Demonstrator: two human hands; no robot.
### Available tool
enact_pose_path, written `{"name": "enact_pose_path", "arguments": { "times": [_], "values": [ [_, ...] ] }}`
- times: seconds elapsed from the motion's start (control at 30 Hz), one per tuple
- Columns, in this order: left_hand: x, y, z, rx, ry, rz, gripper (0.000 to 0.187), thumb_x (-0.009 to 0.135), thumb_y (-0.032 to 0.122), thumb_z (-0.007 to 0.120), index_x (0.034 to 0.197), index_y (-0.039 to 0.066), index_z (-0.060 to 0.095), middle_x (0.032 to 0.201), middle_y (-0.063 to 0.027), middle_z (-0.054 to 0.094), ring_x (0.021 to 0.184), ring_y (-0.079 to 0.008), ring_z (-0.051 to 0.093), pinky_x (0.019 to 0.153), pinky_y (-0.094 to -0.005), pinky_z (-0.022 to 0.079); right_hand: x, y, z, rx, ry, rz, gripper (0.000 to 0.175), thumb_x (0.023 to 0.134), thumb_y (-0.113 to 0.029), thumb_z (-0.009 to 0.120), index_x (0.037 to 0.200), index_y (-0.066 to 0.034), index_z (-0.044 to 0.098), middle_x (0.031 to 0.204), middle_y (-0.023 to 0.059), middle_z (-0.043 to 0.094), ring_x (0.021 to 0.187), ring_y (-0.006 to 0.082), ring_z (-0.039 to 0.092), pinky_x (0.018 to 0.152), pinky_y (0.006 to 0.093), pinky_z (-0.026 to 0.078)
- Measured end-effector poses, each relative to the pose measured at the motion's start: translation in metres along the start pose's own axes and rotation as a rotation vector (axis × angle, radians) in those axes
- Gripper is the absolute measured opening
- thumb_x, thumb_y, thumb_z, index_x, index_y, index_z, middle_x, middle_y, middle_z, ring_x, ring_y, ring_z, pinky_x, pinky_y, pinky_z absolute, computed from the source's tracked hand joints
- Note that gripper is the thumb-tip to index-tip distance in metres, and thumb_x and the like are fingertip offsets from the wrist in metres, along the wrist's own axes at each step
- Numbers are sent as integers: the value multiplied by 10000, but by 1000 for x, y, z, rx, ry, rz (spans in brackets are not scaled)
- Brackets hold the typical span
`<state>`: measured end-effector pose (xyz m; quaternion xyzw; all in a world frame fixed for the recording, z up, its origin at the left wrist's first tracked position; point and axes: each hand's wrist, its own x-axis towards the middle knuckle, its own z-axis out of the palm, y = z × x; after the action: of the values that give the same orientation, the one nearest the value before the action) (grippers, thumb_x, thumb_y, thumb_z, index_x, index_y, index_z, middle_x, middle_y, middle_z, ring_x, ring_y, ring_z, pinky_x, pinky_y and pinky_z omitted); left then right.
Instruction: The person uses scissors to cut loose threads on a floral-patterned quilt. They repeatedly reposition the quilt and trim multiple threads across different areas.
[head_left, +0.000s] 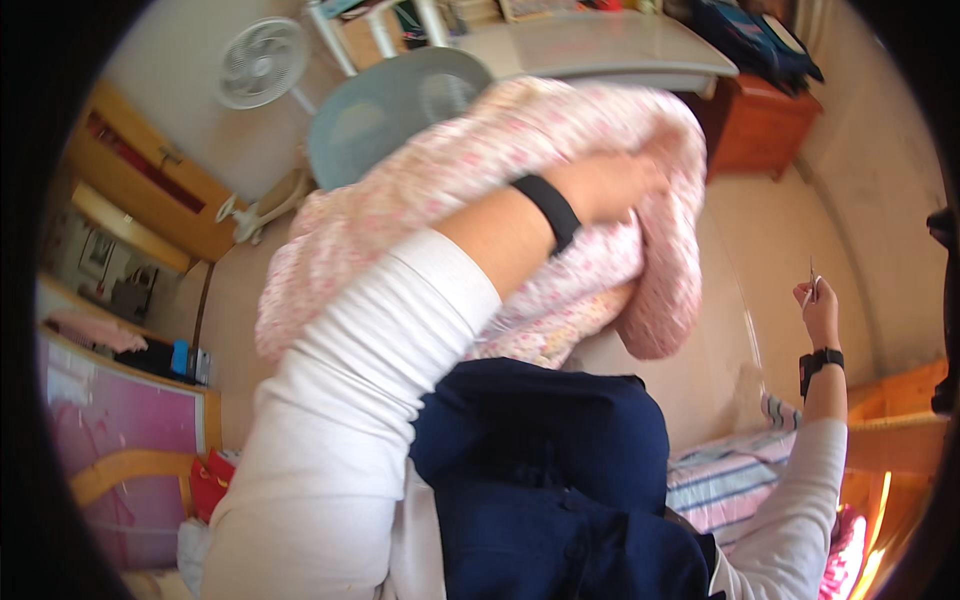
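Observation:
A pink-and-white floral padded cloth (390, 202), with a sleeve-like tube at its right side, is bunched over my lap. My left hand (619, 184), blurred and with a black band on the wrist, lies across its upper part, and the fingers pinch a fold. Out to the right, well apart from the cloth, my right hand (819, 304) holds a small pair of scissors (812, 279) with the tip pointing away from me. Dark blue clothing (547, 442) covers my legs.
A grey-green chair (375, 112) stands beyond the cloth, before a pale desk (622, 45). A white fan (262, 64) is at the back left and a reddish wooden cabinet (772, 124) at the back right. Striped bedding (727, 476) lies below my right arm.

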<state>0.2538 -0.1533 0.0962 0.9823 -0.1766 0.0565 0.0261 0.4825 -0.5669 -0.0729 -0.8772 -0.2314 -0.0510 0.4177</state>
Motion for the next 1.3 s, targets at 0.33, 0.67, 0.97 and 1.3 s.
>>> {"name": "enact_pose_path", "arguments": {
  "times": [0.33,0.67,0.97,1.3],
  "values": [
    [-250,64,3,-123,280,-166,372,718,82,762,1075,127,665,1318,-65,583,1174,-281,585,960,-429,485,-65,-401,111,458,-310,-482,377,833,-123,804,1129,-22,595,1048,80,666,958,178,638,829,318,518],
    [-512,62,65,53,577,-1181,1013,556,246,927,1445,158,450,1430,-244,388,1344,-465,359,1108,-534,340,-85,-403,174,-259,-576,-742,529,642,-160,882,1017,31,562,1019,202,644,991,386,614,866,413,495],
    [-548,-54,43,-307,927,-1222,350,975,306,504,1151,76,701,1066,-206,709,1017,-339,677,885,-406,510,-100,-361,239,-355,-640,-698,154,785,-16,562,907,-59,645,801,130,663,793,336,662,733,412,521],
    [-549,-212,-214,390,867,-861,241,953,189,458,1115,165,635,1139,-130,637,1110,-352,596,930,-476,471,-23,-502,198,-236,157,-761,102,840,-30,618,775,7,549,770,238,615,716,437,611,599,434,496]
  ]
}}
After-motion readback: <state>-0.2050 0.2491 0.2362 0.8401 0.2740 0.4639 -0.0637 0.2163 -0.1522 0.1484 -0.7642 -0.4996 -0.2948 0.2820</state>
